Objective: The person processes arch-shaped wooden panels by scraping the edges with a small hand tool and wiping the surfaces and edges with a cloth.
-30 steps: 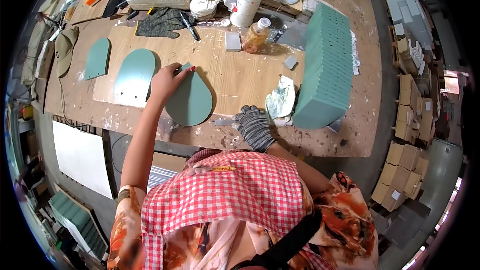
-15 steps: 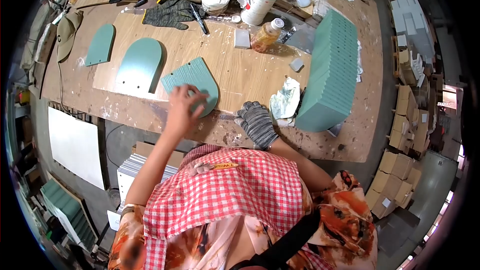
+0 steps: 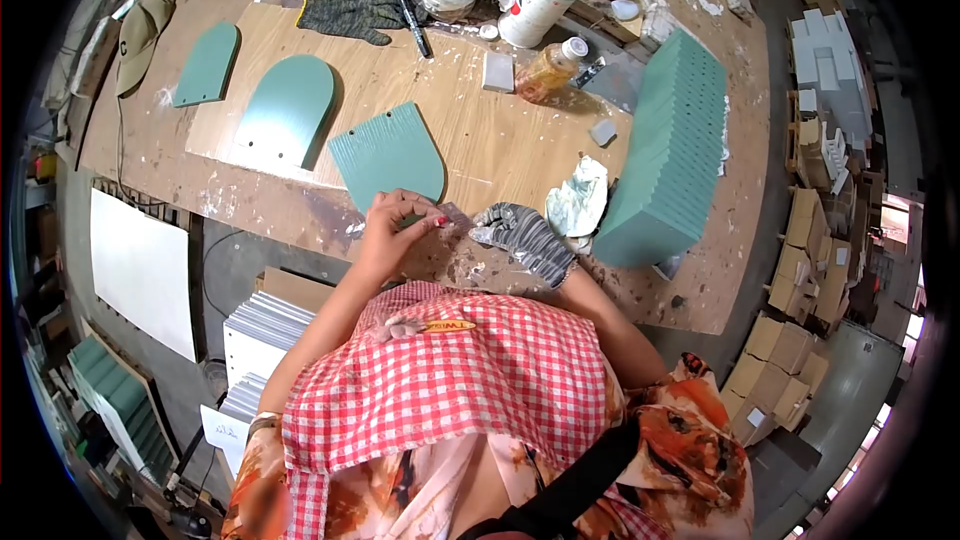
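Observation:
My bare left hand [image 3: 402, 228] is at the table's front edge, fingers curled and thumb near the index finger; anything inside is hidden. It overlaps the lower edge of a green panel [image 3: 390, 155] with fine ridges and small holes along its straight upper edge. Just right of it, my right hand [image 3: 522, 242], in a grey striped knit glove, has its fingers bent together; I cannot make out what they hold. A crumpled whitish cloth [image 3: 577, 202] lies beside the glove. Further left are a rounded green panel [image 3: 290, 110] and a smaller one [image 3: 208, 65].
A tall stack of green panels [image 3: 665, 155] stands at right. Behind are a bottle [image 3: 550, 72], a white cup [image 3: 540, 8], a grey block [image 3: 498, 72], a marker [image 3: 413, 27] and a dark glove [image 3: 365, 12]. A cap [image 3: 145, 43] lies far left.
The near panel has been turned, its holed straight edge now at the upper side and ridges showing. My left hand has left its top and come down toward my gloved hand. The view has shifted.

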A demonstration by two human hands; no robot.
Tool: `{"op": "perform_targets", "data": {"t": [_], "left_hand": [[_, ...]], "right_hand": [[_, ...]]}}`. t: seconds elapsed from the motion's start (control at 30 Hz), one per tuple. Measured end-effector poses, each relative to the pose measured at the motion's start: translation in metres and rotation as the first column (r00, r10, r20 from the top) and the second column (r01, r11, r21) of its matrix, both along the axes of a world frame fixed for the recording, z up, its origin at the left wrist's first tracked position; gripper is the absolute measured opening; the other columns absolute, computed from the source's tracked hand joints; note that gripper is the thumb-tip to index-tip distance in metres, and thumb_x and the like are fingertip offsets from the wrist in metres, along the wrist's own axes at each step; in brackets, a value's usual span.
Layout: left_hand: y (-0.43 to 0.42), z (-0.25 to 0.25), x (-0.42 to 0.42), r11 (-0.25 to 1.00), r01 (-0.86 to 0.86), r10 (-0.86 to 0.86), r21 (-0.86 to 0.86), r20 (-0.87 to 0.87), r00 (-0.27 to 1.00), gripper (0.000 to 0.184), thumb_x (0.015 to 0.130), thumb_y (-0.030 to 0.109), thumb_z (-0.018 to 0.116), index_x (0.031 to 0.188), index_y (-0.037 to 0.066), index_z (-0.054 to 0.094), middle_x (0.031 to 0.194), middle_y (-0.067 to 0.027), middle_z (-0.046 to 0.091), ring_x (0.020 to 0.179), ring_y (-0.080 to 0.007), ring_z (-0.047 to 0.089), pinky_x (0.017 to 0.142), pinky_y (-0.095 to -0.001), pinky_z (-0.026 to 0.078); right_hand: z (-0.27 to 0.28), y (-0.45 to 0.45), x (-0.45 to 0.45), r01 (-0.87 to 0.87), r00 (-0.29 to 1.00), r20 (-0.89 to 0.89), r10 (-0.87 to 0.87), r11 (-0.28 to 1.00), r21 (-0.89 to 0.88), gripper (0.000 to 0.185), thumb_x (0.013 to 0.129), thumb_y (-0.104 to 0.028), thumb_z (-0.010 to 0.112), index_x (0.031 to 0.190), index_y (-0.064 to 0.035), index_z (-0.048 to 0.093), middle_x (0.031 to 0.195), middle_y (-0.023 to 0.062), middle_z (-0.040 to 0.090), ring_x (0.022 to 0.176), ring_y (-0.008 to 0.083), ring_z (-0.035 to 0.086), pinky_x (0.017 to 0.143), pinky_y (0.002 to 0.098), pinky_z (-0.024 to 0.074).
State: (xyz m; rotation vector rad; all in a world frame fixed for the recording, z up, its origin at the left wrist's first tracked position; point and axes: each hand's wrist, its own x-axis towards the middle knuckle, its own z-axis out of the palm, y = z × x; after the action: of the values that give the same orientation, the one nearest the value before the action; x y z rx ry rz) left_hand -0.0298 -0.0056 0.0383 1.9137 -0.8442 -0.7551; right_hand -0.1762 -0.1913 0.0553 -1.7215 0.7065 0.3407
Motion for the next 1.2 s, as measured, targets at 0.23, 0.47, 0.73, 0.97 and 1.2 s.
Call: {"op": "perform_targets", "data": {"t": [0.23,0.47,0.73,0.97,1.2], "left_hand": [[-0.007,0.011,0.003,0.983,-0.125,0.050,-0.137,-0.454,0.890,0.011,0.085,0.013,0.063,0.086,0.003,0.069,0.086,-0.0018,0.060,0.089,-0.0132,0.051,0.084,-0.0271,0.036],[-0.016,-0.011,-0.005,0.910,-0.415,0.317,0.004,-0.651,0.689,0.015,0.090,0.012,0.058,0.085,-0.001,0.063,0.083,-0.0018,0.063,0.090,-0.0073,0.054,0.079,-0.0225,0.041],[-0.018,0.016,0.024,0.938,-0.129,-0.064,0.321,0.528,0.847,0.105,0.056,0.050,0.079,0.135,0.000,0.033,0.139,-0.0255,0.026,0.131,-0.0391,0.023,0.106,-0.0558,0.016],[-0.003,0.012,0.049,0.766,0.055,-0.400,0.640,0.408,0.821,0.142,0.038,0.061,0.083,0.145,0.002,0.011,0.145,-0.0363,-0.002,0.135,-0.0533,-0.004,0.105,-0.0650,0.010],[0.010,0.016,0.058,0.868,0.109,-0.368,0.485,0.478,0.798,0.122,0.048,0.052,0.080,0.144,0.004,0.021,0.145,-0.0361,0.007,0.134,-0.0543,0.006,0.106,-0.0627,0.014]], "right_hand": [[0.010,-0.002,0.010,0.138,0.990,-0.018,-0.142,0.916,0.377,0.025,0.078,-0.010,0.073,0.097,0.0015,0.062,0.085,0.0036,0.065,0.077,0.0094,0.060,0.071,0.0225,0.0504],[0.008,0.028,0.024,0.040,0.943,0.327,0.064,0.953,-0.300,0.028,0.080,-0.013,0.069,0.102,0.0007,0.060,0.087,0.0110,0.059,0.088,0.0226,0.058,0.077,0.0337,0.0482],[-0.047,-0.031,0.059,0.287,0.918,0.273,-0.287,0.957,0.042,0.018,0.088,-0.017,0.060,0.096,-0.0008,0.062,0.084,0.0062,0.063,0.070,0.0166,0.059,0.064,0.0285,0.0489],[-0.047,-0.015,0.094,0.316,0.931,0.024,-0.363,0.838,0.446,0.014,0.089,-0.014,0.057,0.094,-0.0023,0.064,0.080,0.0026,0.064,0.066,0.0098,0.058,0.059,0.0238,0.0480],[-0.034,-0.006,0.081,0.367,0.912,-0.023,-0.409,0.791,0.489,0.019,0.090,-0.020,0.056,0.097,-0.0052,0.067,0.083,0.0009,0.066,0.069,0.0087,0.059,0.059,0.0226,0.0485]]}}
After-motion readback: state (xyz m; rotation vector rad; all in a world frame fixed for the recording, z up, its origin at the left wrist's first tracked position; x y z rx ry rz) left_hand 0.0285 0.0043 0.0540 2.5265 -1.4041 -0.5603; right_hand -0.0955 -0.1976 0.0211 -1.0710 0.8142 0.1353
